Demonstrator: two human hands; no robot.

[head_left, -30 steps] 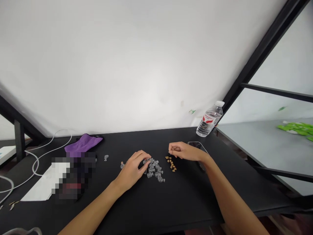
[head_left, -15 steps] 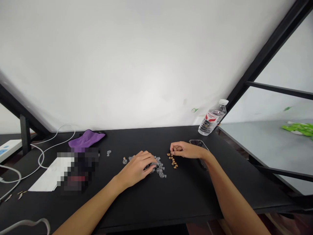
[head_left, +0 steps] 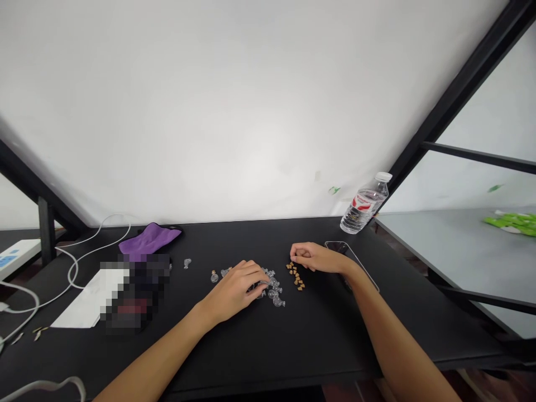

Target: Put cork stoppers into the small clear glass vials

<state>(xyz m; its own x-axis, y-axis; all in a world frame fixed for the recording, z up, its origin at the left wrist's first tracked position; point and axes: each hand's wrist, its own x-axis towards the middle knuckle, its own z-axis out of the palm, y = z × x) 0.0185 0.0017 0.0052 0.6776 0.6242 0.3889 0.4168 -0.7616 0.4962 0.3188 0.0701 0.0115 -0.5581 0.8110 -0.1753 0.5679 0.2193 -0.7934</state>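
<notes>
Head view: the left hand point(head_left: 234, 288) is curled over the near side of a loose pile of small clear glass bottles point(head_left: 277, 302), fingertips down among the round bodies and short necks. It's clenched or nearly so, but the fingers hide whether a bottle is grasped; can't tell. The right hand point(head_left: 314, 257) sits just right of the pile, fingers bunched with the thumb, directly above a short scattered line of small tan cork-like stoppers point(head_left: 296, 277). It's touching or just over the top stoppers; any piece pinched is hidden, can't tell.

The pile lies on a matte black table point(head_left: 318, 346). Left of the pile, a small bottle with a tan top point(head_left: 214, 277) stands apart, and a clear piece point(head_left: 187, 263) lies further out. Further left again are a soft purple cloth point(head_left: 148, 240), a white paper sheet point(head_left: 84, 304), a pixelated blurred patch point(head_left: 138, 290) and a looped white cable point(head_left: 73, 268). Right of the pile, a smartphone point(head_left: 337, 247) lies under the right wrist, and a ribbed plastic water bottle point(head_left: 364, 204) lies tilted further back. Further right, bright green items point(head_left: 511, 223) sit on a separate grey table point(head_left: 435, 245).
</notes>
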